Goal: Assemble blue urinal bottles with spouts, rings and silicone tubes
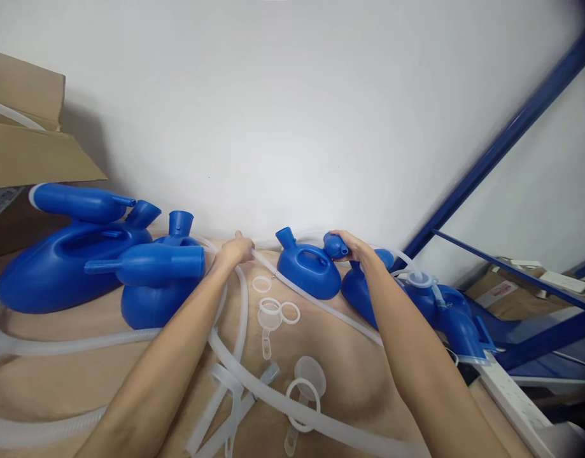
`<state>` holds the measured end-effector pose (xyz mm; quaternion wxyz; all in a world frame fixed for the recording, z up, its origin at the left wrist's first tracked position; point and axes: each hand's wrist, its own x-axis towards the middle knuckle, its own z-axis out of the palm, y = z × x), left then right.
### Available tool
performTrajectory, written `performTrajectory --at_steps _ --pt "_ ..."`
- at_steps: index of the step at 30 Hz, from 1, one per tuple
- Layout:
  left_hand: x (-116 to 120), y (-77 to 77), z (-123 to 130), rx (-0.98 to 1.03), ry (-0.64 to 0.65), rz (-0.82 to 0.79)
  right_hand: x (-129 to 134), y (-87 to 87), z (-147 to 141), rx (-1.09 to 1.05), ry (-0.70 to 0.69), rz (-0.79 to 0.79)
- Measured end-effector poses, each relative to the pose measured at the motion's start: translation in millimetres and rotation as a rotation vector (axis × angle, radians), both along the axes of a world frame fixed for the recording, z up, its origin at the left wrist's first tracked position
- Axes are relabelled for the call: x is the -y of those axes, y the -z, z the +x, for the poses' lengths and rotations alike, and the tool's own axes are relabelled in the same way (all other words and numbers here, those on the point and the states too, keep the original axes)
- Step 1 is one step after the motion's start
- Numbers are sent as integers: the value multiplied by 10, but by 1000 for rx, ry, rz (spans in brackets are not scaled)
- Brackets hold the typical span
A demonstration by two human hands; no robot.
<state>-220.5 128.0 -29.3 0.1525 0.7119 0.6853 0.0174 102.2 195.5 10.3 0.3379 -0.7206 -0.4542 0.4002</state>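
My left hand (237, 250) is closed around a translucent white tube (316, 304) near the wall. The tube leaves this hand and slants down to the right. My right hand (353, 245) grips a small blue bulb-shaped plastic part (335, 245) with a narrow nozzle, its far side covered by my fingers. Just left of that part stands a blue urinal bottle (309, 273) with a handle and an upturned neck. Another blue bottle (359, 289) is partly hidden behind my right forearm.
Blue bottles (48, 270) with similar bulb parts (156, 264) stand at left beside a cardboard box (29, 152). Clear rings (291, 312), caps (310, 376) and a ribbed hose (273, 397) lie on the brown surface. A blue frame (493, 137) rises at right.
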Motion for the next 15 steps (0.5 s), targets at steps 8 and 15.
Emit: performTrajectory --at_steps 8,15 --pt "195 -382 111 67 97 127 54 4 -19 -58 45 71" --pt "226 -463 137 174 110 195 408 -340 -59 -222 80 472"
